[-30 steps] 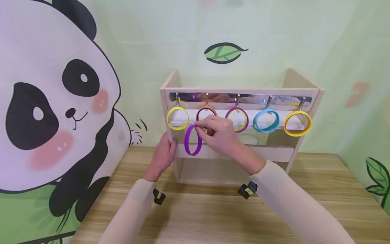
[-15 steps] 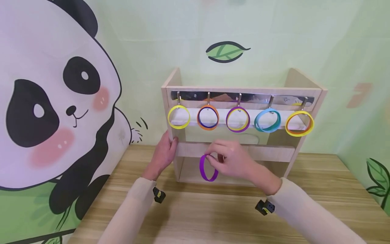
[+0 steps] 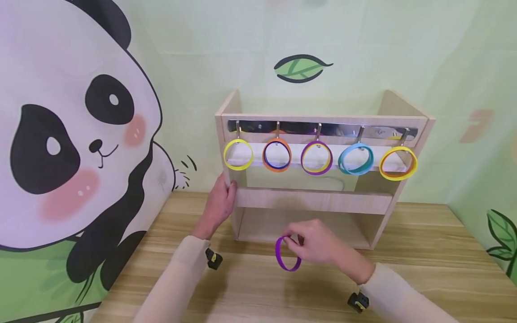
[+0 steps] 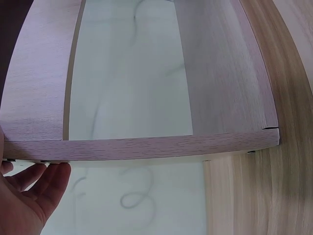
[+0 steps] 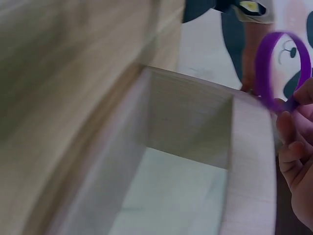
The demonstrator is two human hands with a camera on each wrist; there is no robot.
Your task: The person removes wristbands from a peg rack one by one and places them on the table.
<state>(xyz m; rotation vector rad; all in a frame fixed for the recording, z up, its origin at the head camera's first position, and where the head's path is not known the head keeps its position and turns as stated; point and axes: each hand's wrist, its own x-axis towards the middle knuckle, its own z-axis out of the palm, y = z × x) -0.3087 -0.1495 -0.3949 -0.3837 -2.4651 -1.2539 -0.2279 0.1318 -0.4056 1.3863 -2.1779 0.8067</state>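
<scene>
My right hand (image 3: 317, 240) pinches a purple wristband (image 3: 278, 255) between thumb and fingertips, in front of the wooden rack's lower opening. The right wrist view shows the purple wristband (image 5: 264, 73) hanging as an upright loop from the fingers. My left hand (image 3: 218, 202) grips the left side panel of the wooden rack (image 3: 311, 200), thumb at its front edge; in the left wrist view, fingers (image 4: 54, 188) press against the panel. On the rack's hooks hang a yellow wristband (image 3: 226, 154), an orange and blue pair, a purple and yellow pair, light blue ones and a yellow and orange pair.
A shiny metal strip (image 3: 299, 128) with several hooks runs along the rack's top front. The rack stands on a wood-grain table (image 3: 250, 287). Behind it is a pale green backdrop (image 3: 210, 67) with a panda (image 3: 81, 148) printed at the left.
My right hand has moved down and a little right, away from the hooks, carrying the purple wristband to below the rack's middle rail. The left hand has stayed on the rack's side.
</scene>
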